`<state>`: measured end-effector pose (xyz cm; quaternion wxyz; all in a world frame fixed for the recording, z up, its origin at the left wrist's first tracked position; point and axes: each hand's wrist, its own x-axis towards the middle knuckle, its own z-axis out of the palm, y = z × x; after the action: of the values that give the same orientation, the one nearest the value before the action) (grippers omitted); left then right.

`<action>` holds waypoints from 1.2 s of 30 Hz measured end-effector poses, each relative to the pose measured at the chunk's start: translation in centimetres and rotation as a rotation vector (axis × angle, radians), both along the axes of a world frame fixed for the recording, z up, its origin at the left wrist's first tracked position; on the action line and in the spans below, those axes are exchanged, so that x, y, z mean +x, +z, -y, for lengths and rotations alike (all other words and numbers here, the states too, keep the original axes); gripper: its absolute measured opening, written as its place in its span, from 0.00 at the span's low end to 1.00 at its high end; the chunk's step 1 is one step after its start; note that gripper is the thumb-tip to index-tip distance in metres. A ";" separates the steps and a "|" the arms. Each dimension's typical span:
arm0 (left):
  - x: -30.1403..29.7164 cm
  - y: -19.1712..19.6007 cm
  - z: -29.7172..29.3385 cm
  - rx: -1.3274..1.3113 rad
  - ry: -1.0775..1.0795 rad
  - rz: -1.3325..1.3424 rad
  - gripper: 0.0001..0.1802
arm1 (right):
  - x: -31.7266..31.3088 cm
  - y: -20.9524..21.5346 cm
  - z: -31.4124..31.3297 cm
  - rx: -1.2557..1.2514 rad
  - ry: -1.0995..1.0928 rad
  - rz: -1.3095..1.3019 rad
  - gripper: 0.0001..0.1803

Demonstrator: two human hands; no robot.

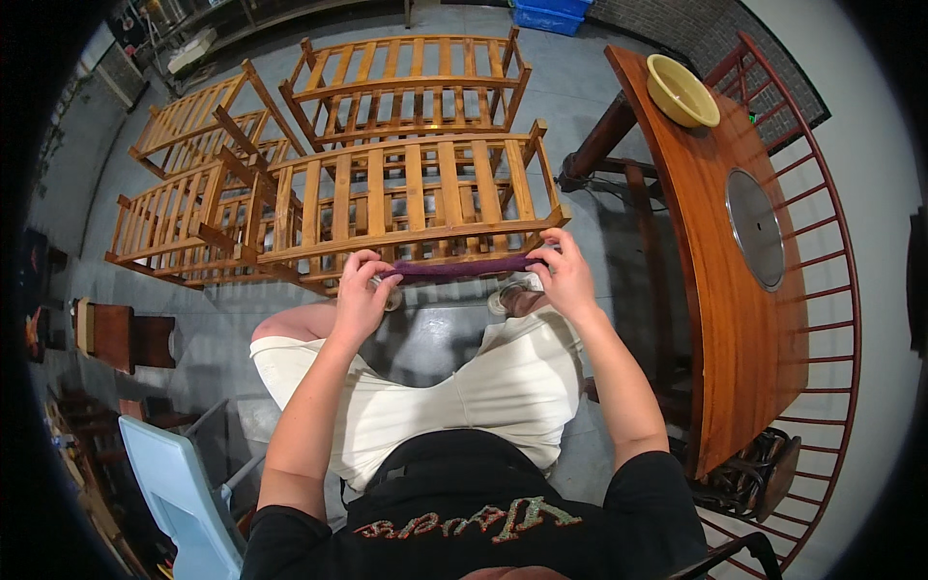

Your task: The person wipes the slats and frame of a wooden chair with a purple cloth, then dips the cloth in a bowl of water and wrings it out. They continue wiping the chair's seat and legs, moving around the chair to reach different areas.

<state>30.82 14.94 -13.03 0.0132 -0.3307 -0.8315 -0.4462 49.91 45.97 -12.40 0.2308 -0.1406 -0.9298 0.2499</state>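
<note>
From my end of the link I am looking into what is seeming most like a restaurant's dining room. A round metal disc (756,232) is sitting in the wooden top of the desk (730,358), the way a hotpot or grill table is built, and a basin (680,92) is resting there too. Slatted racks (414,184) are standing on a grey floor (568,82), while blue crates (549,14) are lying near a brick-patterned wall (667,24).
</note>
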 end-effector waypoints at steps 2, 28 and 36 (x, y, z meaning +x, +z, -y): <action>-0.2 -0.8 -0.7 0.040 -0.054 0.101 0.08 | -0.1 -0.6 -0.4 0.095 0.019 0.044 0.07; -11.5 -7.7 -11.7 -0.463 -0.124 -0.215 0.32 | -12.9 -7.1 0.5 0.015 -0.313 0.457 0.48; -10.5 -5.4 -11.4 -0.620 -0.379 -0.294 0.55 | -15.0 -9.3 1.0 0.102 -0.379 0.400 0.52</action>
<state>20.28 26.34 -18.48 -0.0509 -0.5272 -0.8402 -0.1163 34.91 44.97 -21.75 0.0921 -0.3467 -0.9254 0.1227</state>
